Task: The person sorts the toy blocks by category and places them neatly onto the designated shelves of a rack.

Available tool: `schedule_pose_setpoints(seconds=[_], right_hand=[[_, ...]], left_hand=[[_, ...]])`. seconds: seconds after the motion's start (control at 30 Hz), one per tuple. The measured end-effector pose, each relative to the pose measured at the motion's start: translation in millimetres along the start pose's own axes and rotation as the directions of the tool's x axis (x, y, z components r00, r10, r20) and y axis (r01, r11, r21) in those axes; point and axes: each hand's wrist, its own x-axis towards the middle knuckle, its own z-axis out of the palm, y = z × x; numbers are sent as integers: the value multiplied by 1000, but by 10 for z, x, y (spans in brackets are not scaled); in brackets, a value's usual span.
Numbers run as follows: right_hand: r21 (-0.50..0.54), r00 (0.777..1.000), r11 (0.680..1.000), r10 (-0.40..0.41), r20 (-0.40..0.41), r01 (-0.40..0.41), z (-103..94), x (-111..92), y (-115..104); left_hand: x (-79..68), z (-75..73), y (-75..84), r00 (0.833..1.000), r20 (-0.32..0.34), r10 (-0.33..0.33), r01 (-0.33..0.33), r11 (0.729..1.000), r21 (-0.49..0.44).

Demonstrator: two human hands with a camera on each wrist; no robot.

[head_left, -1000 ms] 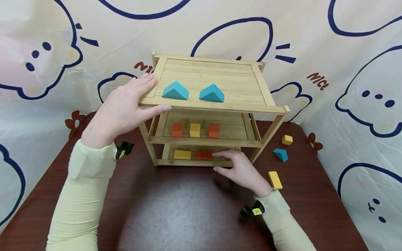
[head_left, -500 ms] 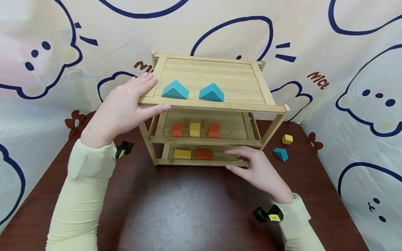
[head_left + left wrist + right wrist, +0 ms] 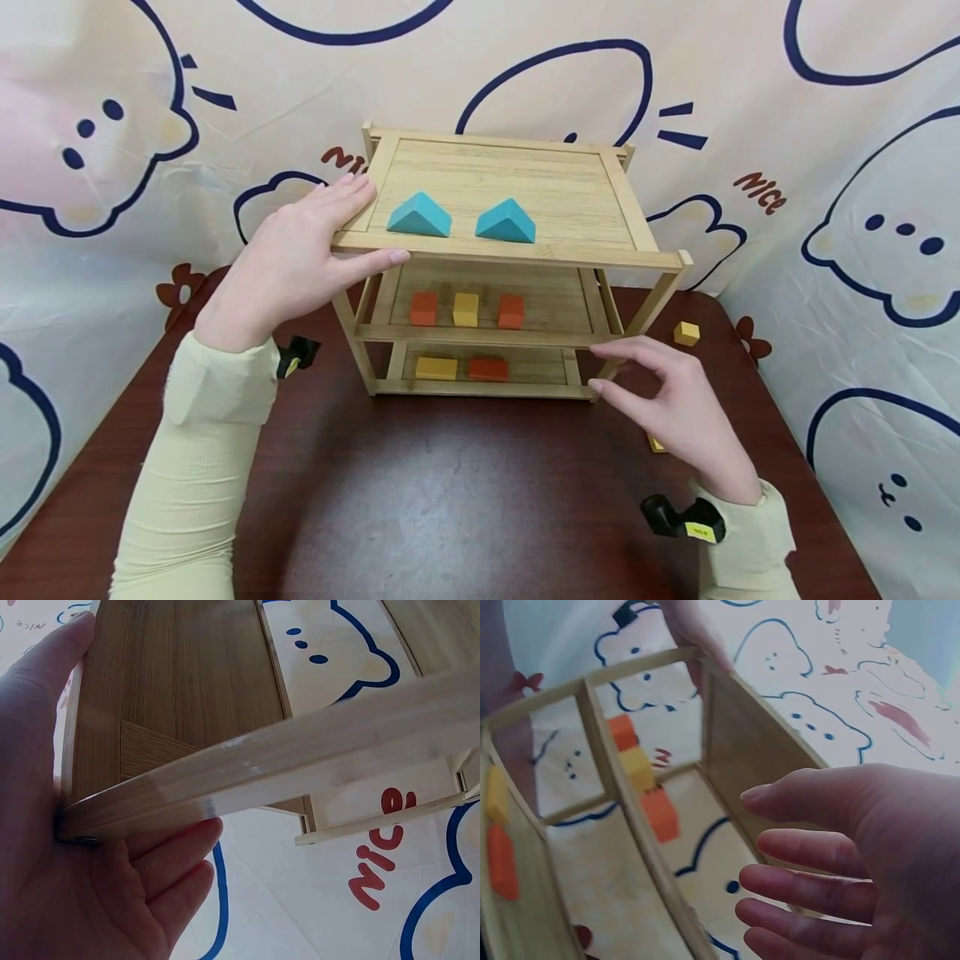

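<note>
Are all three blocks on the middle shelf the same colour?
No, a yellow block sits between two red blocks on the middle shelf.

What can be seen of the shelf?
The shelf looks like pale wood: three tiers of framed panels between corner posts, open-sided. It stands upright on the dark table, before a patterned backdrop. Two blue wedges rest on top, three blocks on the middle tier, two on the bottom. The left hand touches its front left corner; the right hand partly hides the front right post.
</note>
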Motion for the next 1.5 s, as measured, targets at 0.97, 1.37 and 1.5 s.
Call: schedule_pose_setpoints(seconds=[0.97, 1.37, 1.5], right_hand=[[-71, 895, 931, 319, -313, -357, -634, -247, 226], [-129, 855, 847, 496, -151, -515, -647, -263, 660], [-159, 830, 815, 549, -94, -557, -599, -262, 812]], left_hand=[[-13, -11, 9, 1000, 12, -5, 4, 1000, 13], [-10, -13, -1, 1000, -2, 25, -24, 999, 23], [-9, -10, -4, 1000, -1, 27, -27, 999, 22]])
